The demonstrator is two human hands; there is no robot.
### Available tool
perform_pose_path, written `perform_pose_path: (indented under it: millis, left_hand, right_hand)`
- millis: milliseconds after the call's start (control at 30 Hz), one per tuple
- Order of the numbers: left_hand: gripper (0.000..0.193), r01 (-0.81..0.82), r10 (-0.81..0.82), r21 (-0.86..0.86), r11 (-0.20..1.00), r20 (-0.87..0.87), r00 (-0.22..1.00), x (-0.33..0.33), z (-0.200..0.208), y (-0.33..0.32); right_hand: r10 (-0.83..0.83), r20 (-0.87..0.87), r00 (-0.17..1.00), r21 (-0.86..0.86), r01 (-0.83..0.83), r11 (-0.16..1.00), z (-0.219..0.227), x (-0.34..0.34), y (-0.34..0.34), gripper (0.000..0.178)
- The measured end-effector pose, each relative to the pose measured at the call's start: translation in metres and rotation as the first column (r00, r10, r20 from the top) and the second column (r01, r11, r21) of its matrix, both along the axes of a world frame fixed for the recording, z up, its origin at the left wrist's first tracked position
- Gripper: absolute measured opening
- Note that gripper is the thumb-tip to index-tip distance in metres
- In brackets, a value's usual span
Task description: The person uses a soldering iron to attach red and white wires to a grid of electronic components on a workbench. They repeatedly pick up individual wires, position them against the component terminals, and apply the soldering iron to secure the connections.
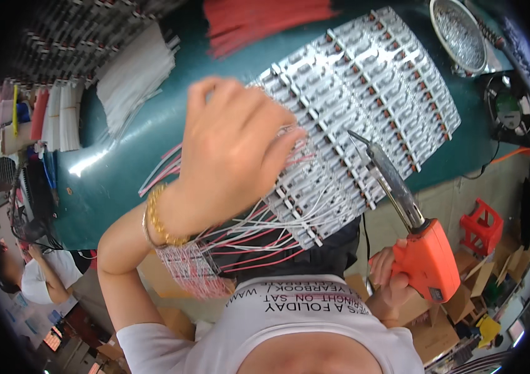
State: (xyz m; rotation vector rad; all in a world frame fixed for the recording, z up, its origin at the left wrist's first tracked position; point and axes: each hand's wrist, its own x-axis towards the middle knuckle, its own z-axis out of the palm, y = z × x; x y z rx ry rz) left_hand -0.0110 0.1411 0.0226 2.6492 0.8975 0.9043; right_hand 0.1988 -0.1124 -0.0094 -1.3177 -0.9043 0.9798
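My left hand (233, 143) is closed over the left part of a large panel of silver-white parts in rows (364, 81). Thin red and white wires (164, 167) stick out on both sides of it, and its fingers are pinched on them; the fingertips are partly hidden. In my right hand (391, 274) is an orange-handled soldering gun (432, 258). Its thin metal tip points up and left, over the panel's middle rows. More red and white wires (265, 240) hang loose from the panel's near edge, toward my lap.
On the green tabletop (96, 181) lie bundles of white wires (137, 78) and red wires (258, 22). A round metal dish (458, 34) and a small fan (508, 109) stand at the right. Another person (46, 274) sits at lower left; a red stool (482, 225) stands by cardboard boxes.
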Motion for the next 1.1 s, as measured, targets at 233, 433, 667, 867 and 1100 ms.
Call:
perform_pose_path:
  millis: [233,433,667,867,1100]
  left_hand:
    - [0.013,-0.145,0.205,0.328,0.934,-0.157,0.966,0.047,-0.042,0.123]
    - [0.012,-0.085,0.156,0.332,0.939,-0.194,0.969,0.047,-0.036,0.125]
    - [0.011,-0.100,0.097,0.083,0.992,0.037,0.995,0.027,-0.009,0.113]
    - [0.012,-0.064,0.217,-0.589,0.805,0.192,0.957,0.011,0.021,0.056]
    - [0.010,-0.068,0.071,-0.431,0.900,-0.010,0.997,-0.008,0.010,-0.047]
  right_hand:
    - [-0.071,-0.153,0.986,0.082,0.084,0.993,-0.014,0.012,0.000,0.071]
    - [-0.059,-0.086,0.995,0.027,0.062,0.998,0.002,0.004,0.012,0.066]
    - [-0.054,-0.053,0.997,0.060,0.057,0.997,0.000,0.000,0.013,0.066]
    - [-0.182,-0.222,0.958,-0.023,0.181,0.983,-0.037,0.018,-0.036,0.072]
    - [-0.034,-0.091,0.995,0.019,0.036,0.999,0.008,-0.002,-0.013,0.073]
